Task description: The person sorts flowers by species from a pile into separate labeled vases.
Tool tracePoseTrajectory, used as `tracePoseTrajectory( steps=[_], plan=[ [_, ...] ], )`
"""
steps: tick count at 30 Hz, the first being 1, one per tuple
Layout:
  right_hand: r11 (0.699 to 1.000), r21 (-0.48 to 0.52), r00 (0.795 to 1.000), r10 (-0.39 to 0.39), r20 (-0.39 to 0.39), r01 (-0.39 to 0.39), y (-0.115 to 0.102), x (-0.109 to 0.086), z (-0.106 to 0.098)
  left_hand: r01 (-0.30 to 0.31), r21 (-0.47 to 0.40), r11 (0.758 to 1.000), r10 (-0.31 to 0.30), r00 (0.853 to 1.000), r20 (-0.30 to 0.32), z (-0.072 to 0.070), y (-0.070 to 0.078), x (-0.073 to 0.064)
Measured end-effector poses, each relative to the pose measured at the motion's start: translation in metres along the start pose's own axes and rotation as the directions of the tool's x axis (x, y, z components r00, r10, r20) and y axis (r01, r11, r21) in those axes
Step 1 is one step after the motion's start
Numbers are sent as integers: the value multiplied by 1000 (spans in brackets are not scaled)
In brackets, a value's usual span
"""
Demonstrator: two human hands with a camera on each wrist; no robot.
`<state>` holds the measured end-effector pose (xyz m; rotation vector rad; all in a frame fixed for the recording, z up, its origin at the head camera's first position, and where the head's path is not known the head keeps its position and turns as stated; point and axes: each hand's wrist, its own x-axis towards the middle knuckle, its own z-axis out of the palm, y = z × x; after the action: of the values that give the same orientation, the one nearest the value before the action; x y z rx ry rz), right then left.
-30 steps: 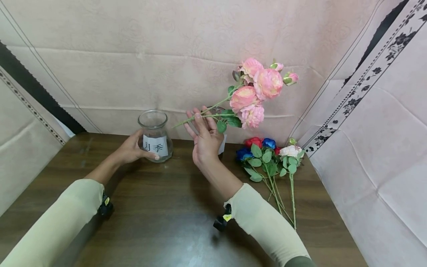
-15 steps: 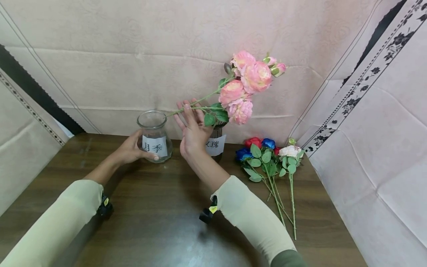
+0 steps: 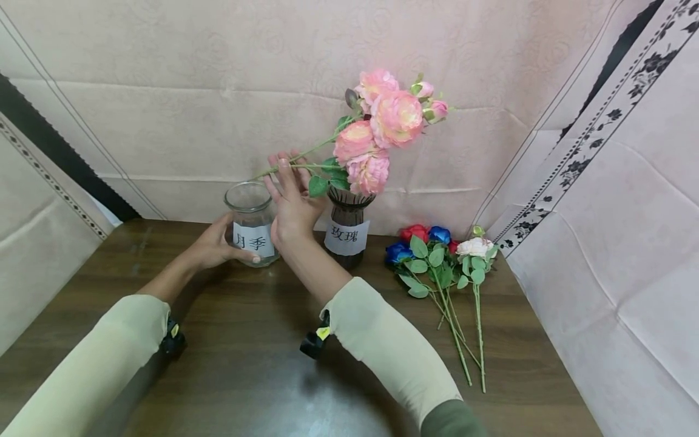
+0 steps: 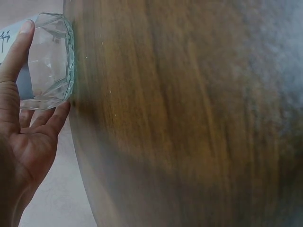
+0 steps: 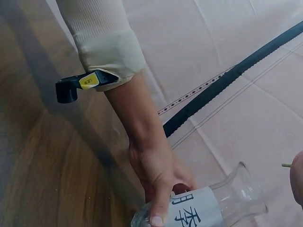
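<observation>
My left hand (image 3: 214,244) holds a clear glass vase (image 3: 253,238) with a white character label, upright at the back of the table. In the left wrist view its thumb lies across the front of the vase (image 4: 49,61), with the other fingers (image 4: 57,116) behind and below. My right hand (image 3: 296,212) pinches the green stems of a spray of pink flowers (image 3: 377,130) between thumb and fingers. The blooms lean up to the right, and the stem end overlaps the vase's far rim in the head view. In the right wrist view only a stem tip (image 5: 286,165) shows.
A dark ribbed vase (image 3: 347,213) with another white label stands just right of my right hand. Red and blue roses (image 3: 401,252) and a white flower (image 3: 476,247) lie on the wooden table (image 3: 229,364) at the right. Pale cloth (image 3: 164,121) hangs behind.
My right hand has moved left with the pink flowers, bringing the stem end to the clear vase's rim and uncovering the dark vase. My left hand has stayed on the clear vase.
</observation>
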<state>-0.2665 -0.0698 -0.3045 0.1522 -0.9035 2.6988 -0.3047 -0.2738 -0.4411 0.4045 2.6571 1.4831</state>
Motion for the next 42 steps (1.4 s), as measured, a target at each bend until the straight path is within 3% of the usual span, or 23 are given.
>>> tracePoseTrajectory(
  steps=[12, 19, 31, 37, 42],
  plan=[
    [998, -57, 1000, -22, 6, 22, 7, -16, -9, 3, -18, 1000, -3, 1000, 3, 1, -3, -1],
    [996, -85, 999, -28, -21, 26, -3, -28, -20, 0, -10, 1000, 0, 1000, -4, 1, -5, 0],
    [987, -135, 996, -87, 15, 88, -59, -44, -61, 3, 20, 1000, -2, 1000, -12, 1, 0, -3],
    [989, -111, 992, -109, -66, 102, -94, -38, -95, 4, 18, 1000, -4, 1000, -9, 2, -2, -1],
    [990, -133, 983, -61, -172, 38, -116, -32, -125, 11, 23, 1000, -11, 1000, -10, 2, -3, -1]
  ],
)
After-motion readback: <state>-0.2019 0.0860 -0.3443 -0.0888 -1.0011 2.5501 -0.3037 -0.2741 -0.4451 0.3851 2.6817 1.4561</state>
